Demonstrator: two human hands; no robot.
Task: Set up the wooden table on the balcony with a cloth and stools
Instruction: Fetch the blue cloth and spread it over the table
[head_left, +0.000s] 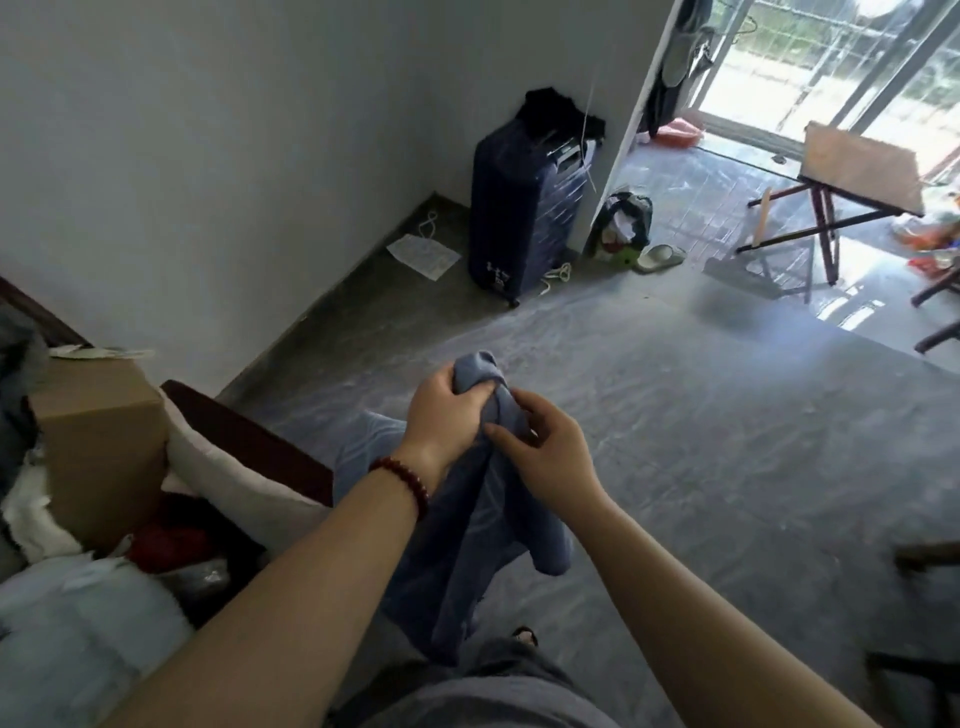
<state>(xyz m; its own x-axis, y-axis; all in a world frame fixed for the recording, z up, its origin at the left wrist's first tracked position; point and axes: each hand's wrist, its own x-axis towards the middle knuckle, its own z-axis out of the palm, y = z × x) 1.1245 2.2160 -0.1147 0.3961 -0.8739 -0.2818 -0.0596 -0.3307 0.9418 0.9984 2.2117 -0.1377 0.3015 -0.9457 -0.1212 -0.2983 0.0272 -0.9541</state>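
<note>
My left hand (447, 415) is fisted round the bunched top of the blue cloth (467, 525). My right hand (540, 452) pinches a fold just beside it, finger and thumb curled on the fabric. The rest of the cloth hangs down between my forearms, over my lap. A bead bracelet (402, 480) sits on my left wrist.

To my left stands a cardboard box (98, 436) with white scraps lying on its top; I cannot tell what is inside.

Farther off, against the wall, a dark suitcase (524, 208) stands upright and shut, with a black garment (556, 111) draped on it. By the doorway corner an open bag (623, 218) holds white and green things, with a slipper (660, 257) beside it.

The wooden desk (857, 171) stands bare on its folding legs out on the balcony, well apart from the cloth.
</note>
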